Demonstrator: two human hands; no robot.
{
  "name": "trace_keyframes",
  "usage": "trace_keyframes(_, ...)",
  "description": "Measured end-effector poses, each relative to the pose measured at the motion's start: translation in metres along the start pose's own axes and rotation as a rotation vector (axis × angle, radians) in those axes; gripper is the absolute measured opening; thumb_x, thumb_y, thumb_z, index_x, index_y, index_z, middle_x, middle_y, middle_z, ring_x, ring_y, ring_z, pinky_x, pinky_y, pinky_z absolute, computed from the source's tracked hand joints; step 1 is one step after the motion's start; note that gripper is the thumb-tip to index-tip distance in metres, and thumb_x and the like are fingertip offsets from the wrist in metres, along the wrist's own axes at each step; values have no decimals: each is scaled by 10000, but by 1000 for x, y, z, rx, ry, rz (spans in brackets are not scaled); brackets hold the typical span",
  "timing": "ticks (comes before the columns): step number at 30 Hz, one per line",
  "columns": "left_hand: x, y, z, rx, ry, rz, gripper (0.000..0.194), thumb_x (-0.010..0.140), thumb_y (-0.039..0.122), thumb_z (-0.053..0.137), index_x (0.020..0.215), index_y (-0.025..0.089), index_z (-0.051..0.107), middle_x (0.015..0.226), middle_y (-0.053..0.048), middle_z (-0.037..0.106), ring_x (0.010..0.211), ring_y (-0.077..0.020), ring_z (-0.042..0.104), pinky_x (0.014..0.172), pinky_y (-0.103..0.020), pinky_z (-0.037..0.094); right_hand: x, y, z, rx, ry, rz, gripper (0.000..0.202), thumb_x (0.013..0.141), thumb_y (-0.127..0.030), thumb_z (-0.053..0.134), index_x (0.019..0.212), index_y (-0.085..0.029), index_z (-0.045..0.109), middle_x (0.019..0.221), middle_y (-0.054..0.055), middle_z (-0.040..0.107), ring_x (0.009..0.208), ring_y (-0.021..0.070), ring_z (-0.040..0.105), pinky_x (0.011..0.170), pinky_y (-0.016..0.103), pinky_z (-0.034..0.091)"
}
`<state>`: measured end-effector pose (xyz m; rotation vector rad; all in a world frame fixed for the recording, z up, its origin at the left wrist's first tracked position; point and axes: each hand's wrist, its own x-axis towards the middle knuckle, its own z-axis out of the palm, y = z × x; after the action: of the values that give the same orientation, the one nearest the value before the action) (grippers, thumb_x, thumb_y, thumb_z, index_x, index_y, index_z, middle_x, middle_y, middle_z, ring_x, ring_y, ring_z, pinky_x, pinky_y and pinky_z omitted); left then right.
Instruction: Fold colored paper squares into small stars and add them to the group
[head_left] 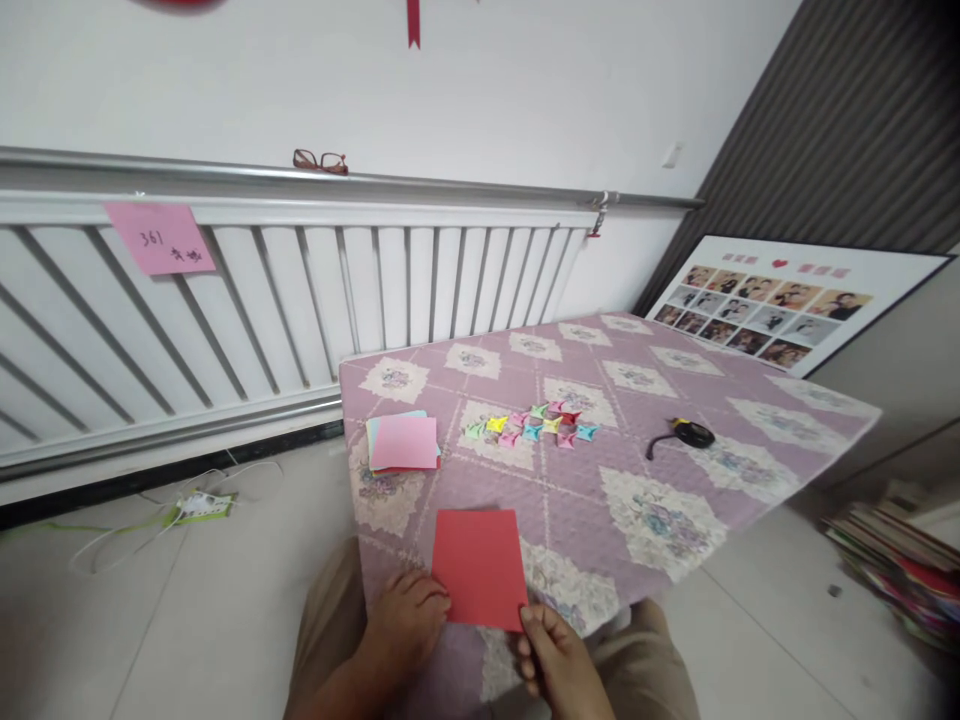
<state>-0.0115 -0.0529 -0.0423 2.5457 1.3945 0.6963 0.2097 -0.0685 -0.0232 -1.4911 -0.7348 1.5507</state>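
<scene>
A square sheet of red paper (480,566) is at the near edge of the table, in front of me. My right hand (553,648) pinches its lower right corner between thumb and fingers. On the left side, my left hand (409,618) rests on the tablecloth, fingers stretched out and fingertips at the paper's edge. Beyond the sheet sit several small folded paper shapes (532,430) in yellow, pink, green, blue and red. To their left lies a stack of coloured paper squares (405,443), a pink one on top.
A patterned purple tablecloth (577,490) covers the table. Toward the right lies a black round object with a strap (694,434). Behind the table runs a white radiator (420,285), with glasses (321,161) on the pipe above. A photo board (765,300) leans at the far right.
</scene>
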Motion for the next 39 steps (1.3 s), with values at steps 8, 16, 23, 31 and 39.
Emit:
trace_keyframes(8,-12,19,-5,96,52,40,629,741,281,644,1333,218,442,1410,-114,429,1281,-300,380,1030,-471,355,-16,-6,-3,190,-36,97,500,554,-568,772,702,-204,464,507,-107,479,387,17,375,374,125,269)
trace_keyframes(16,-3,23,-19,1,-12,-55,223,820,94,509,912,243,647,952,-3,680,884,-177,606,878,-354,435,-14,-6,-26,-127,55,-179,389,666,-563,667,811,-211,586,566,-52,546,471,99,491,410,189,363)
trace_keyframes(23,-16,40,-33,-1,-103,-109,200,826,92,514,895,235,635,916,-3,678,844,-186,607,789,-333,437,-17,-6,-36,-816,-152,-673,568,622,-325,715,1178,-257,615,1275,88,585,1223,302,484,1048,448,337)
trace_keyframes(31,-20,41,-40,-181,-74,-129,190,857,126,492,921,236,632,935,0,680,851,-157,615,784,-289,467,12,-12,-20,-998,-206,-731,297,695,-223,623,978,-292,680,1099,54,682,1183,292,511,1046,514,252)
trace_keyframes(39,-29,25,-40,-134,-12,-300,416,707,111,645,1096,254,609,1174,-35,614,1108,-246,526,972,-441,370,20,-9,-26,-1009,-231,-732,109,762,-259,577,815,-286,668,968,40,701,1129,275,544,1045,515,235)
